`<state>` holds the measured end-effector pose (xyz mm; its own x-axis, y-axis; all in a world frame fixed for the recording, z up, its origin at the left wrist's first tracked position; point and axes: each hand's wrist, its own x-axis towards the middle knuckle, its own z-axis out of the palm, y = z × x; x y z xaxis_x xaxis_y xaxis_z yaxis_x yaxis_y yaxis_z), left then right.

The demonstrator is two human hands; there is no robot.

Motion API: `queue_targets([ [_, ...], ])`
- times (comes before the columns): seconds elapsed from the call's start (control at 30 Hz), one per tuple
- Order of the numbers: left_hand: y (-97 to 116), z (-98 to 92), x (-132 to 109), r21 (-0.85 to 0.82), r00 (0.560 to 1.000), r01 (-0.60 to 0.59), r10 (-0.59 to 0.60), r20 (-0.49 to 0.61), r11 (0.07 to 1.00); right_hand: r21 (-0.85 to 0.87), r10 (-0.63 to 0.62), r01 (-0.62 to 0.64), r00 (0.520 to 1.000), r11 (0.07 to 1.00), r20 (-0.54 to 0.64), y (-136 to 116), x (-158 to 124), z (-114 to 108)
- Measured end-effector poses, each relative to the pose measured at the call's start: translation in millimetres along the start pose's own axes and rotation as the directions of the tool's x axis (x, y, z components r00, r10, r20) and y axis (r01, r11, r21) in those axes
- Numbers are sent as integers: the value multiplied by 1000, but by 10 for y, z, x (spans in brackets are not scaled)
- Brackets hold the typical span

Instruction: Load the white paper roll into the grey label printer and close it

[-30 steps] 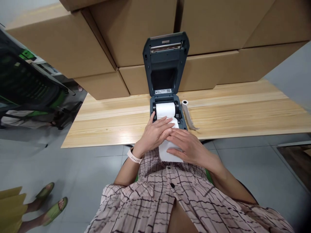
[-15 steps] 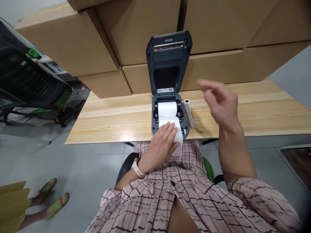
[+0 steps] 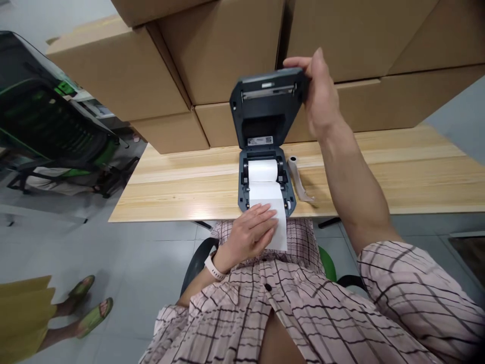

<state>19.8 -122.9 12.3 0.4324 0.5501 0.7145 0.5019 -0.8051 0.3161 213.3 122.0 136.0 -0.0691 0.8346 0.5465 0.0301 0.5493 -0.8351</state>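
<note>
A dark grey label printer (image 3: 243, 198) stands at the table's front edge with its lid (image 3: 265, 111) raised. Inside it sits a white label roll (image 3: 262, 171), and a paper strip (image 3: 279, 237) runs from it out over the front edge. Flat on that strip lies my left hand (image 3: 253, 230), fingers stretched out. My right hand (image 3: 321, 96) grips the upper right corner of the lid, which leans forward; some of its fingers are hidden behind the lid. Beside the printer, on its right, is a narrow white paper roll (image 3: 297, 179) with a loose tail.
Large cardboard boxes (image 3: 220, 55) are stacked along the back of the wooden table (image 3: 170, 187). An office chair (image 3: 56, 126) is at the left. Another person's feet in green sandals (image 3: 94, 318) show at lower left.
My right hand has gone from the air over the table's right side up to the lid and taken hold of it. The lid has tipped slightly forward. My left hand has slid slightly down the strip.
</note>
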Motion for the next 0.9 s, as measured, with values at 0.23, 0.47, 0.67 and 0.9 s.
queue_targets([
  [0.23,54,-124,-182,-159,987,-44,18,-161,986,-129,-311,337,932,933,185,-99,-1435,-17],
  [0.47,-121,-144,-42,-186,739,246,-308,-600,951,-245,-350,368,930,897,113,66,-2001,134],
  [0.67,-396,-18,270,-656,575,610,-818,-21,446,-349,-372,379,924,857,89,106,-2193,169],
  [0.9,-343,-32,199,-699,538,650,-830,148,297,-372,-353,345,934,862,47,120,-2368,188],
])
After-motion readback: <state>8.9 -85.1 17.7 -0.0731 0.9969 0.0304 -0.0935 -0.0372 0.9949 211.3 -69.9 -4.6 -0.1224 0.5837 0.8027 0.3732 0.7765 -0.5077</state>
